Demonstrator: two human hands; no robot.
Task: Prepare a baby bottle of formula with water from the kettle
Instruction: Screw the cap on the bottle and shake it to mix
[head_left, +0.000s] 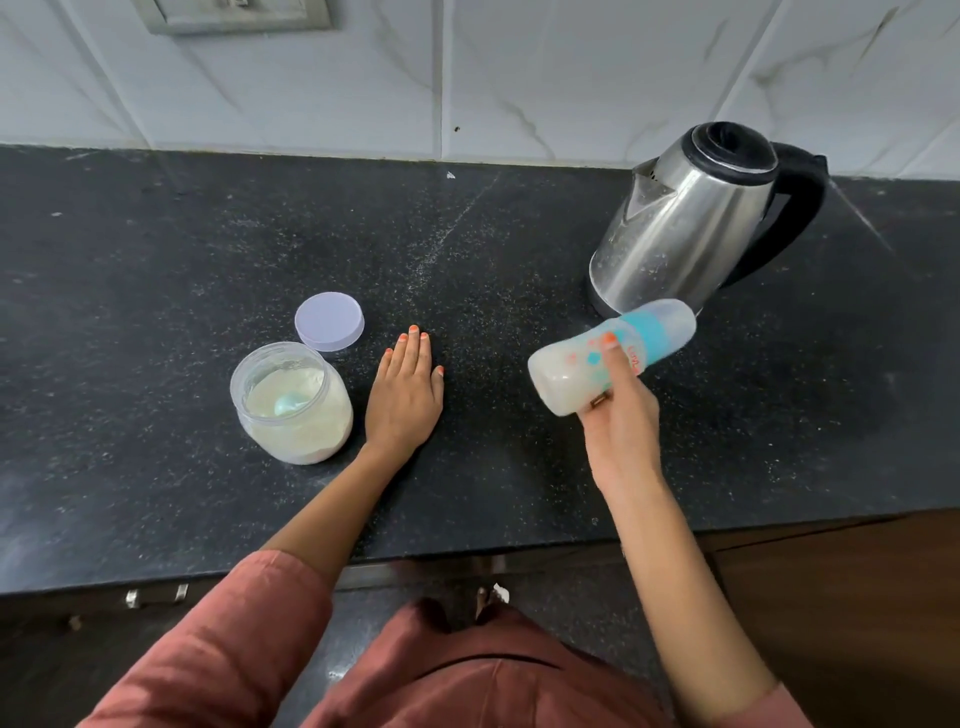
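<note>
Mixing is judged underway: bottle (563, 379) is clamped by right hand (621, 423), left hand (405, 400) is spread flat; shaking is needed.

We see a speckled black bench (156, 291), white marbled tiles (571, 78), a steel-and-black kettle (691, 228), a teal-banded bottle (608, 358), and a lilac lid (329, 321).

A black speckled countertop (156, 270) runs beneath a white, marble-veined tiled wall (519, 62). High on the wall at top left sits a grey plate, perhaps a switch panel (234, 13). A metal drawer handle (156, 595) shows below the counter's front edge
</note>
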